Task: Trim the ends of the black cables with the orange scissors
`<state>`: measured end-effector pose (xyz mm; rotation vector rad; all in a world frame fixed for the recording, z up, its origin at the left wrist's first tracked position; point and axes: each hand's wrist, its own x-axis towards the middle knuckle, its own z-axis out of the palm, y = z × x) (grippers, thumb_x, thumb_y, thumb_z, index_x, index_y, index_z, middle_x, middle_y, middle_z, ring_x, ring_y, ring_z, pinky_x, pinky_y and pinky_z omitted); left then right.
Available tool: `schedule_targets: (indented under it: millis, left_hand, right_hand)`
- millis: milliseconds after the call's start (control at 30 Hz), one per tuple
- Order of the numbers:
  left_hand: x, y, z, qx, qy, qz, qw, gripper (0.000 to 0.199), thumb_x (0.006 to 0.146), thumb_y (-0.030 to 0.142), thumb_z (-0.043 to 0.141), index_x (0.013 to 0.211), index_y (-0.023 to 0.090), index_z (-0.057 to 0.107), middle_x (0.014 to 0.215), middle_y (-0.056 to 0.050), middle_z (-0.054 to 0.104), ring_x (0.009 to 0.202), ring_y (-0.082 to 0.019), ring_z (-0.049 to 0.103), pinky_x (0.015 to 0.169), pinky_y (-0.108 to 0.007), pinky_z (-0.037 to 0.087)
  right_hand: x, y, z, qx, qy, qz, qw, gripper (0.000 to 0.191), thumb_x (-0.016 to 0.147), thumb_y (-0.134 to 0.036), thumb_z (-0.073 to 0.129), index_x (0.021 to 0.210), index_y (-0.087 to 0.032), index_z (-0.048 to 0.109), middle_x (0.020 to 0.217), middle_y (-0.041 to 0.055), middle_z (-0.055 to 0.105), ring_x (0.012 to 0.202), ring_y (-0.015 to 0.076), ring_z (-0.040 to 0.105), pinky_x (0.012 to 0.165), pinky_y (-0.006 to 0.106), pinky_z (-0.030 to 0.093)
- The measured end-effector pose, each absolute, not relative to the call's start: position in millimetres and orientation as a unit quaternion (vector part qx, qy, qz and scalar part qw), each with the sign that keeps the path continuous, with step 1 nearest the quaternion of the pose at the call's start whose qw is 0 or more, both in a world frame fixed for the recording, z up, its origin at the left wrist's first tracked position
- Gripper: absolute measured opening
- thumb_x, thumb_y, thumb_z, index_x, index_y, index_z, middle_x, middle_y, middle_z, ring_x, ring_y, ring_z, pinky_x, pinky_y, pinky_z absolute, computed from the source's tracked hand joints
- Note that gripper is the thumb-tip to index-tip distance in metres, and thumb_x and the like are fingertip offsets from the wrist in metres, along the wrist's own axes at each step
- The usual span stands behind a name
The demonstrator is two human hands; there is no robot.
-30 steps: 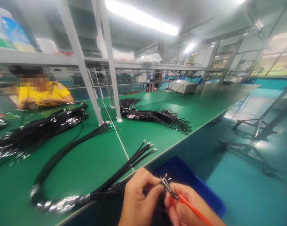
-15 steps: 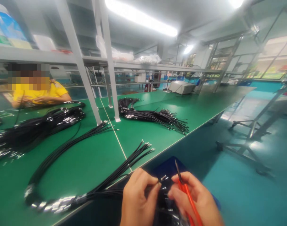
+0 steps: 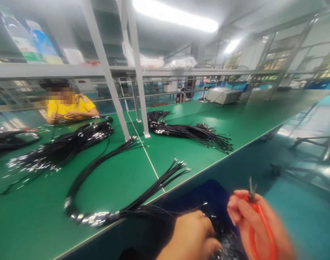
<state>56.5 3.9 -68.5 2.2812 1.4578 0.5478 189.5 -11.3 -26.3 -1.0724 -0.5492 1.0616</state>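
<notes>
My right hand (image 3: 258,220) is closed around red-handled scissors (image 3: 262,225), whose short dark tips point up. My left hand (image 3: 194,233) is turned down over a dark blue bin (image 3: 208,191) below the table edge; its fingertips are partly hidden, and I cannot make out what they hold. Thin black cables run from the table to beside this hand, one silver tip showing above it. They belong to a curved black cable bundle (image 3: 81,180) on the green table, wrapped with shiny bands. Dark, glossy pieces lie in the bin under my left hand.
Further black cable bundles lie at the left (image 3: 70,144) and back (image 3: 186,131) of the green table (image 3: 127,173). Shelf posts (image 3: 139,72) stand on it. A person in yellow (image 3: 81,106) sits across. A white box (image 3: 224,95) is further back.
The view has swung left. My left hand has turned down over the bin, and the cable end between its fingers no longer shows. My right hand with the scissors is further from it; the blades have parted slightly.
</notes>
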Motion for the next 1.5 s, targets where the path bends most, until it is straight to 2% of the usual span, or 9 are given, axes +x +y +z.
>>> schedule_targets:
  millis: [67, 133, 267, 367, 567, 833, 1033, 1367, 1500]
  left_hand:
    - [40, 17, -67, 0.771, 0.584, 0.202, 0.153, 0.004, 0.076, 0.022, 0.067, 0.076, 0.026, 0.068, 0.082, 0.002, 0.069, 0.079, -0.017, 0.063, 0.068, -0.024, 0.044]
    - [14, 32, -62, 0.71, 0.666, 0.202, 0.107, 0.016, 0.087, 0.016, 0.051, 0.085, 0.021, 0.066, 0.092, -0.005, 0.066, 0.09, -0.021, 0.06, 0.078, -0.031, 0.043]
    - [-37, 55, -60, 0.623, 0.761, 0.163, 0.085, 0.011, 0.085, 0.019, 0.053, 0.081, 0.018, 0.063, 0.088, -0.01, 0.063, 0.091, -0.028, 0.059, 0.076, -0.039, 0.043]
    - [-59, 65, -66, 0.599, 0.775, 0.136, 0.146, 0.012, 0.085, 0.026, 0.059, 0.078, 0.016, 0.063, 0.075, -0.003, 0.063, 0.074, -0.02, 0.062, 0.069, -0.037, 0.048]
    - [-77, 76, -70, 0.577, 0.757, 0.23, 0.203, 0.021, 0.09, 0.03, 0.056, 0.102, 0.014, 0.061, 0.1, -0.005, 0.065, 0.083, -0.018, 0.064, 0.073, -0.037, 0.053]
    - [-7, 47, -25, 0.62, 0.647, 0.382, 0.224, 0.016, 0.077, 0.009, 0.053, 0.088, 0.019, 0.059, 0.071, 0.002, 0.063, 0.066, -0.016, 0.061, 0.064, -0.028, 0.048]
    - [58, 2, -21, 0.751, 0.444, 0.41, 0.266, 0.013, 0.08, 0.012, 0.054, 0.082, 0.021, 0.064, 0.08, -0.004, 0.062, 0.071, -0.017, 0.059, 0.064, -0.027, 0.045]
    - [28, 1, -40, 0.585, 0.409, 0.429, 0.554, 0.007, 0.072, 0.02, 0.066, 0.071, 0.018, 0.06, 0.063, 0.002, 0.058, 0.058, -0.013, 0.053, 0.055, -0.022, 0.041]
    - [29, 2, -38, 0.551, 0.436, 0.423, 0.572, 0.015, 0.067, 0.021, 0.069, 0.062, 0.016, 0.056, 0.057, 0.002, 0.06, 0.054, -0.011, 0.05, 0.052, -0.021, 0.039]
  right_hand:
    - [193, -10, -28, -0.483, -0.263, 0.482, 0.683, 0.035, 0.056, -0.037, 0.083, 0.078, -0.022, 0.061, 0.058, -0.0041, 0.06, 0.053, 0.0094, 0.049, 0.05, 0.016, 0.043]
    - [195, -11, -31, -0.485, -0.274, 0.49, 0.67, 0.033, 0.059, -0.036, 0.081, 0.08, -0.023, 0.061, 0.058, -0.004, 0.06, 0.053, 0.0102, 0.048, 0.049, 0.018, 0.042]
    - [191, -13, -33, -0.486, -0.282, 0.51, 0.651, 0.032, 0.06, -0.037, 0.081, 0.082, -0.024, 0.061, 0.06, -0.0032, 0.061, 0.054, 0.0117, 0.047, 0.05, 0.021, 0.041]
    - [187, -13, -34, -0.48, -0.289, 0.518, 0.646, 0.032, 0.061, -0.038, 0.08, 0.082, -0.024, 0.061, 0.061, -0.0033, 0.061, 0.054, 0.0117, 0.047, 0.05, 0.021, 0.04]
    - [189, -11, -42, -0.489, -0.308, 0.524, 0.626, 0.033, 0.063, -0.04, 0.079, 0.084, -0.024, 0.059, 0.061, -0.004, 0.06, 0.054, 0.0113, 0.047, 0.049, 0.021, 0.039]
    - [196, -9, -38, -0.51, -0.281, 0.495, 0.646, 0.045, 0.046, -0.046, 0.086, 0.077, -0.024, 0.06, 0.053, -0.0029, 0.061, 0.053, 0.0145, 0.052, 0.05, 0.023, 0.044]
    - [185, -14, -34, -0.51, -0.23, 0.488, 0.67, 0.045, 0.046, -0.036, 0.086, 0.079, -0.024, 0.059, 0.051, -0.0065, 0.058, 0.048, 0.0103, 0.047, 0.046, 0.02, 0.04]
    - [148, -26, -34, -0.43, -0.239, 0.505, 0.709, 0.029, 0.062, -0.022, 0.076, 0.084, -0.022, 0.058, 0.069, -0.0017, 0.065, 0.053, 0.0126, 0.054, 0.051, 0.025, 0.043]
    - [143, -25, -32, -0.429, -0.235, 0.505, 0.711, 0.03, 0.061, -0.025, 0.078, 0.084, -0.023, 0.058, 0.069, -0.0022, 0.065, 0.057, 0.0129, 0.055, 0.054, 0.024, 0.045]
